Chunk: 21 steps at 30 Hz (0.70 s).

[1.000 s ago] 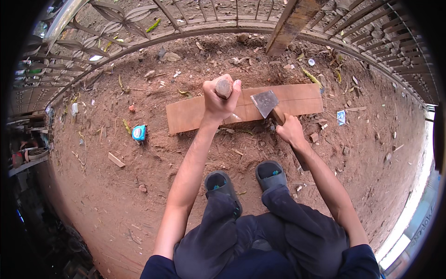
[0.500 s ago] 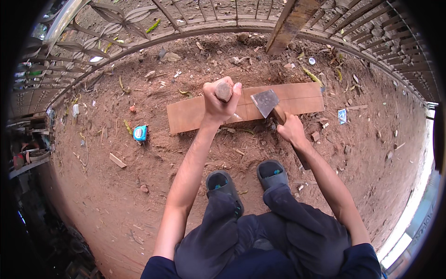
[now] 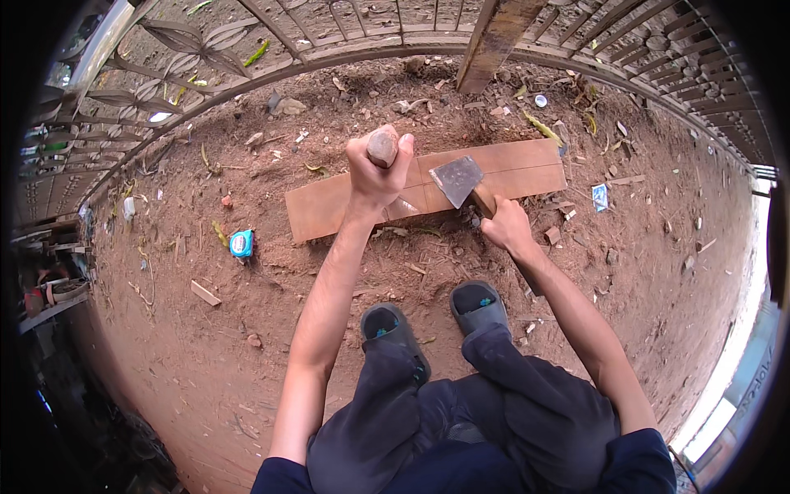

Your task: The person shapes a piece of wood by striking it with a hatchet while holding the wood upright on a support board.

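Observation:
A flat reddish-brown wooden plank [image 3: 527,169] lies crosswise on the dirt in front of my feet. Wrapped upright in my left hand [image 3: 377,177] over the plank is a chisel, its round wooden handle end [image 3: 382,150] poking out of the top of the fist. The fist hides most of its blade. Beside the pale cut mark [image 3: 405,205] on the plank, I cannot tell whether the tip touches wood. My right hand [image 3: 508,224] grips the wooden handle of a hatchet, whose grey metal head [image 3: 457,180] is over the middle of the plank, right of the left fist.
A blue tape measure [image 3: 241,244] rests on the dirt at the left, near a small wood offcut [image 3: 206,293]. Beyond the plank runs a metal fence [image 3: 362,49] with a wooden post [image 3: 494,45]. My two grey clogs [image 3: 477,306] stand just behind the plank.
The whole view has shifted slightly. My left fist with the chisel has moved a little farther away and left; the hatchet stays nearly in place over the plank.

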### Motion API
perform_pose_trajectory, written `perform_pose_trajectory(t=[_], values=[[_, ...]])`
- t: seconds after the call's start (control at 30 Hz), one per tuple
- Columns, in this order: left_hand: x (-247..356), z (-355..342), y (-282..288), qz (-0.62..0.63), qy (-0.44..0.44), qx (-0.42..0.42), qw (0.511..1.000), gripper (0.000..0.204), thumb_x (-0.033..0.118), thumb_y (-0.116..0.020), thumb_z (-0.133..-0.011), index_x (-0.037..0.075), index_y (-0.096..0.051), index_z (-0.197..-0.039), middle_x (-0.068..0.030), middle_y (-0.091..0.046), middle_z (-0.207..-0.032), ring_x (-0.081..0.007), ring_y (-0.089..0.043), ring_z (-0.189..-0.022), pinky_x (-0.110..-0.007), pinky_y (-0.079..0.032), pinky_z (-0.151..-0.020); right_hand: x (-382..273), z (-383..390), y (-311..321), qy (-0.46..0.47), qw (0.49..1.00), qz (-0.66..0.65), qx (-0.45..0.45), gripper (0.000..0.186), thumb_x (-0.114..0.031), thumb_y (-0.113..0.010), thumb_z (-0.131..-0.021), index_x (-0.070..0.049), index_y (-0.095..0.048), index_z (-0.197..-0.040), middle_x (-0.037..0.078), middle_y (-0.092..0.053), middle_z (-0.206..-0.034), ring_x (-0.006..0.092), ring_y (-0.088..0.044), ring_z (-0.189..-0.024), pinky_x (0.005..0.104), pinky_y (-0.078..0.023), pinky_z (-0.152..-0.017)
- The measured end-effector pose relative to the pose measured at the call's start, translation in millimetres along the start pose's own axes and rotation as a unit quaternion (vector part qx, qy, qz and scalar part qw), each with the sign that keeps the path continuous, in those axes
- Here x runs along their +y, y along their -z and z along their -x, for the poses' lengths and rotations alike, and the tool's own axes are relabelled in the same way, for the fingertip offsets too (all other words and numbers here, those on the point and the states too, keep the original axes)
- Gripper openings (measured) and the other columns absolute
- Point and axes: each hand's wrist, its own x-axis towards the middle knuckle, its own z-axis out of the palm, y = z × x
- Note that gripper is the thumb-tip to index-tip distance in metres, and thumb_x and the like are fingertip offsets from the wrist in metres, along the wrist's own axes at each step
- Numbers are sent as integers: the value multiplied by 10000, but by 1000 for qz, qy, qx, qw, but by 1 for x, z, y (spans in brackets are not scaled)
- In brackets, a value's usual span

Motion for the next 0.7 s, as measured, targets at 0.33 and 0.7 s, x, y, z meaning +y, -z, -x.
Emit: perform_pose_trajectory(t=[0.33, 0.7], values=[[3, 3, 4, 48, 13, 39, 998, 303, 30, -588, -902, 71, -418, -653, 35, -436, -515, -36, -402, -420, -223, -295, -377, 1, 0, 1, -2, 1000, -1, -2, 349, -165, -617, -680, 57, -612, -948, 301, -659, -874, 443, -651, -882, 498, -528, -829], [13, 6, -12, -24, -28, 46, 998, 359, 54, -671, -821, 61, -443, -545, 30, -414, -466, -54, -377, -418, -270, -265, -391, 0, 0, 2, -5, 1000, -7, -5, 352, -156, -623, -677, 55, -615, -959, 291, -664, -872, 426, -656, -888, 485, -529, -830]])
